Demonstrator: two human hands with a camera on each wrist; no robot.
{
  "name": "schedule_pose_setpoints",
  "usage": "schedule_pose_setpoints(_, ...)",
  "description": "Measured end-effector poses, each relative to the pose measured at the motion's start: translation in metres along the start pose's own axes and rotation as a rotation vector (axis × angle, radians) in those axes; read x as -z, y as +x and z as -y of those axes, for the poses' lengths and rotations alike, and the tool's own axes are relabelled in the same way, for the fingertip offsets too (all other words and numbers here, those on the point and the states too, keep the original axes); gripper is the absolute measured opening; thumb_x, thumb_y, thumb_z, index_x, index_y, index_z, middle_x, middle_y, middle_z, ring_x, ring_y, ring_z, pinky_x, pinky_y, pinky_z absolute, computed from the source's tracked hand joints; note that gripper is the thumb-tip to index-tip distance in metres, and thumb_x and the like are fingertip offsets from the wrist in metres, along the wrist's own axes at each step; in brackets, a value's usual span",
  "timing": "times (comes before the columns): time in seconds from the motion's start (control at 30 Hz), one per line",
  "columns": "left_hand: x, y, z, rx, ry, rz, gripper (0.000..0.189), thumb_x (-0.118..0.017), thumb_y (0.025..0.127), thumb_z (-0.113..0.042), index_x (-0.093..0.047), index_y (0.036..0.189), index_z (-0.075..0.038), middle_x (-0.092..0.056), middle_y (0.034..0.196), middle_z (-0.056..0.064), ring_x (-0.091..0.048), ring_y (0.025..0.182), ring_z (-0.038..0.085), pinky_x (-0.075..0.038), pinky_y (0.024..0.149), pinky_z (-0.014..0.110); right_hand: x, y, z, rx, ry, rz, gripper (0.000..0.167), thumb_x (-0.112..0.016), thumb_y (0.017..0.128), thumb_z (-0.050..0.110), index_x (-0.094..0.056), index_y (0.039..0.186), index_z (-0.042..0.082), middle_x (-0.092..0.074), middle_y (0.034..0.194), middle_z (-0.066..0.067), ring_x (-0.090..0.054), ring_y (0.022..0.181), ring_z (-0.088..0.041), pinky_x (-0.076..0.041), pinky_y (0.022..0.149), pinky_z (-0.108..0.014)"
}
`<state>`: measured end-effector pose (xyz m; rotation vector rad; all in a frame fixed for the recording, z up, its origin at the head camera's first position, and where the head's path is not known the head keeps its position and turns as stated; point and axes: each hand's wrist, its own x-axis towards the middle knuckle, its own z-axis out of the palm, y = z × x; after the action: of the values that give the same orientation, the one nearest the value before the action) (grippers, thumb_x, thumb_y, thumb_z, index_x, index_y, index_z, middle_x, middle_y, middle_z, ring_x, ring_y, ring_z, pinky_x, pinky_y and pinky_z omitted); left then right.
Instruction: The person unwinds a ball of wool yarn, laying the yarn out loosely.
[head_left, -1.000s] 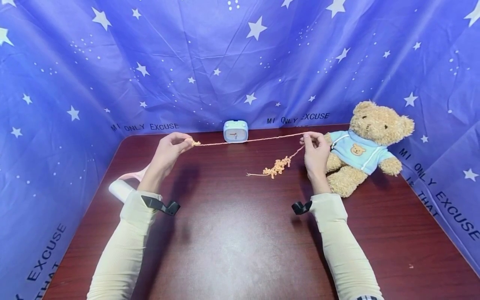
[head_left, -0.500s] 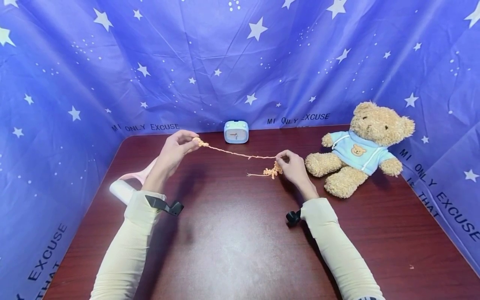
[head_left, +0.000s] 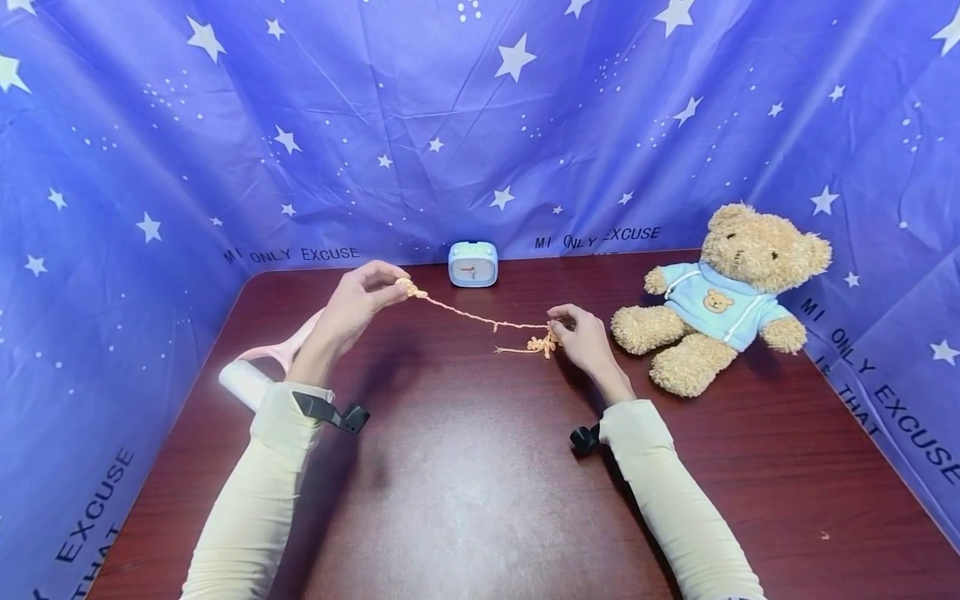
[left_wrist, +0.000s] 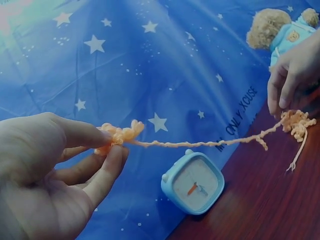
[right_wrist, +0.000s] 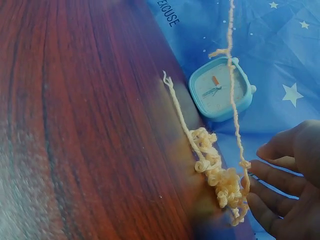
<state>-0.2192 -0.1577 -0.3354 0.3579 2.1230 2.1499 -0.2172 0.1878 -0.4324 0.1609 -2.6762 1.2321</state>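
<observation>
A peach crocheted yarn cord [head_left: 480,317] hangs in a shallow sag between my two hands, with a bunched knotted part at each end. My left hand [head_left: 363,296] pinches one bunched end between thumb and fingers, up off the table. My right hand [head_left: 585,337] is at the other bunched end [right_wrist: 225,185], low over the table. In the right wrist view its fingertips are right at the cord, with the thumb spread away from the fingers. A frayed tail [right_wrist: 172,95] sticks out from that end. A short stub [left_wrist: 263,142] branches off the thin stretch.
A light blue alarm clock [head_left: 472,265] stands at the table's back edge. To the right sits a teddy bear [head_left: 723,300] in a blue hoodie. A white cylinder with a pink curved handle [head_left: 246,383] lies beside my left forearm. Starry blue curtain [head_left: 420,100] surrounds the dark red table [head_left: 450,500].
My right hand has come leftward and down from beside the bear, and its thumb has spread from the fingers. The cord has slackened from straight to sagging. My left hand has moved slightly right.
</observation>
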Motion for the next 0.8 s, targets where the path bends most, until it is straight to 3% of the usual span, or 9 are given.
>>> schedule_pose_setpoints(0.3, -0.003, 0.001, 0.002, -0.019, 0.019, 0.042, 0.026, -0.065, 0.087, 0.001, -0.056, 0.11, 0.01, -0.067, 0.09, -0.002, -0.064, 0.084, 0.009, -0.054, 0.083, 0.023, -0.001, 0.0, 0.005, 0.01, 0.054, -0.016, 0.024, -0.058, 0.093, 0.011, -0.066, 0.114, 0.004, -0.07, 0.11, -0.015, -0.067, 0.101, -0.028, -0.051, 0.09, -0.042)
schedule_pose_setpoints(0.6, -0.007, 0.002, 0.001, -0.024, 0.071, 0.057, 0.026, -0.064, 0.089, 0.0, -0.056, 0.111, 0.009, -0.067, 0.09, -0.004, -0.065, 0.084, 0.008, -0.054, 0.083, 0.022, -0.007, 0.001, 0.023, 0.059, 0.085, -0.065, 0.022, -0.059, 0.092, 0.013, -0.068, 0.113, 0.009, -0.071, 0.107, -0.01, -0.063, 0.093, -0.022, -0.048, 0.086, -0.038)
schedule_pose_setpoints(0.8, -0.009, 0.002, 0.0, -0.017, 0.039, 0.069, 0.024, -0.063, 0.088, 0.003, -0.056, 0.11, 0.009, -0.067, 0.091, -0.002, -0.065, 0.084, 0.009, -0.054, 0.084, 0.023, -0.024, 0.003, 0.043, 0.125, 0.168, -0.016, 0.023, -0.061, 0.091, 0.011, -0.066, 0.113, 0.008, -0.069, 0.108, -0.014, -0.065, 0.093, -0.025, -0.053, 0.087, -0.042)
